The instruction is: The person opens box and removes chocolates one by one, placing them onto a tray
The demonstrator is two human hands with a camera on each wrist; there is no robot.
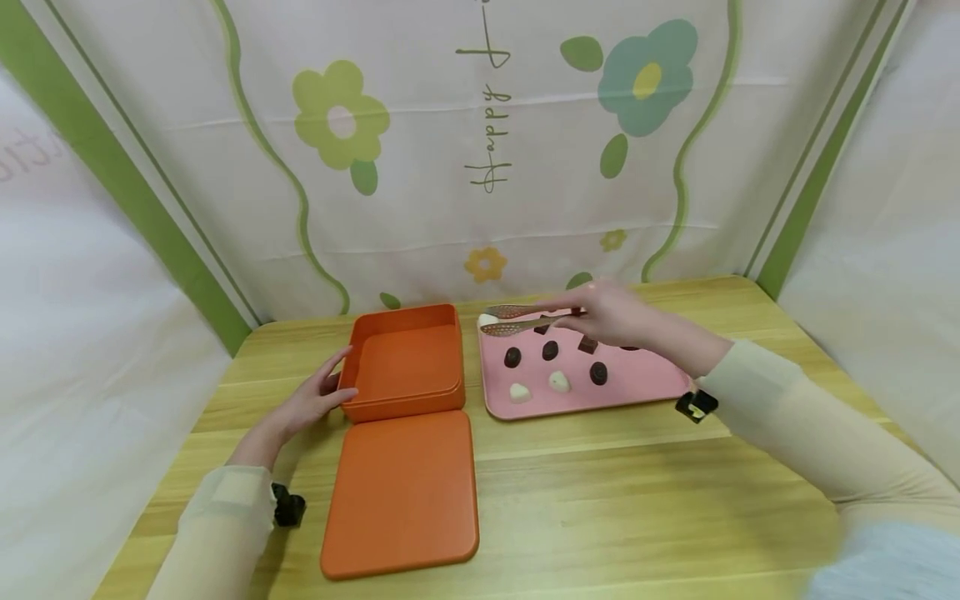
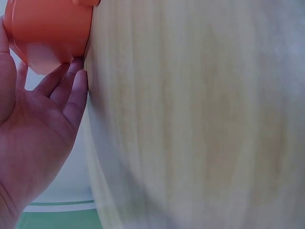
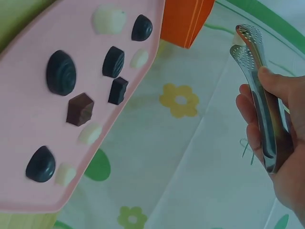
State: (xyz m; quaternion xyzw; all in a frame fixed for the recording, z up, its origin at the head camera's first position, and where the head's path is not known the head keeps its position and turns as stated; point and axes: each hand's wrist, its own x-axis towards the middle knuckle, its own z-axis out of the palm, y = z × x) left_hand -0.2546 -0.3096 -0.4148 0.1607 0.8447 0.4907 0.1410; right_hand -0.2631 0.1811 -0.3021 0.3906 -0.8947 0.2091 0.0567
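Note:
My right hand (image 1: 611, 312) grips metal tongs (image 3: 264, 109) with perforated ends over the far left of a pink tray (image 1: 645, 387). A white chocolate (image 1: 487, 320) shows at the tong ends, between them in the right wrist view. Dark chocolates (image 1: 512, 357) and white chocolates (image 1: 558, 381) lie spread over the tray. My left hand (image 1: 311, 400) rests against the left side of an open orange box (image 1: 408, 358). Its thumb and forefinger are at the rim, and its other fingers (image 2: 76, 95) touch the outer wall low down, near the table.
An orange lid (image 1: 405, 496) lies flat on the wooden table (image 1: 600, 492), just in front of the box. The tray stands close to the box's right side. A flowered cloth (image 1: 420, 183) hangs behind the table's far edge.

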